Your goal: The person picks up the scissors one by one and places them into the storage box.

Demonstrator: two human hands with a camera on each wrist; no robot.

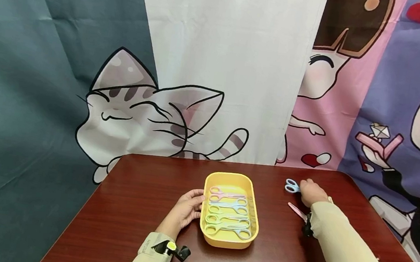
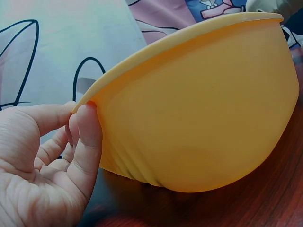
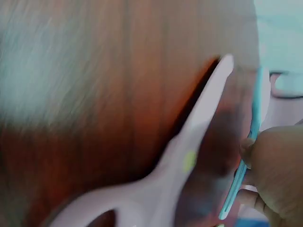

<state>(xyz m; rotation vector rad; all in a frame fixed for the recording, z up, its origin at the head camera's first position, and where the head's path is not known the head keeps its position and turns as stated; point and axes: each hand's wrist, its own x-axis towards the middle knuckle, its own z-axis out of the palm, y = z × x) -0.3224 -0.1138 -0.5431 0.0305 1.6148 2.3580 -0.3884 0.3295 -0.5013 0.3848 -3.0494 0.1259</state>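
My left hand (image 1: 186,207) is at the left side of a yellow plastic tray (image 1: 253,218). In the left wrist view, its thumb and fingers pinch the tray's rim (image 2: 156,45). Several pastel scissors lie side by side inside, with pink scissors (image 1: 216,197) at the far end. At the back right, my right hand (image 1: 312,193) grips blue scissors (image 1: 291,186), their handle loops pointing left and the rest hidden by the hand. The right wrist view has these scissors edge-on between the fingers. Below that wrist, pink scissors (image 3: 184,151) lie on the table, partly covered by the sleeve.
The dark red wooden table (image 1: 136,210) reaches back to a printed cloth backdrop (image 1: 230,40) with a cartoon cat and figures. Each wrist carries a small black camera mount (image 1: 180,252). The right forearm spans the table's right side.
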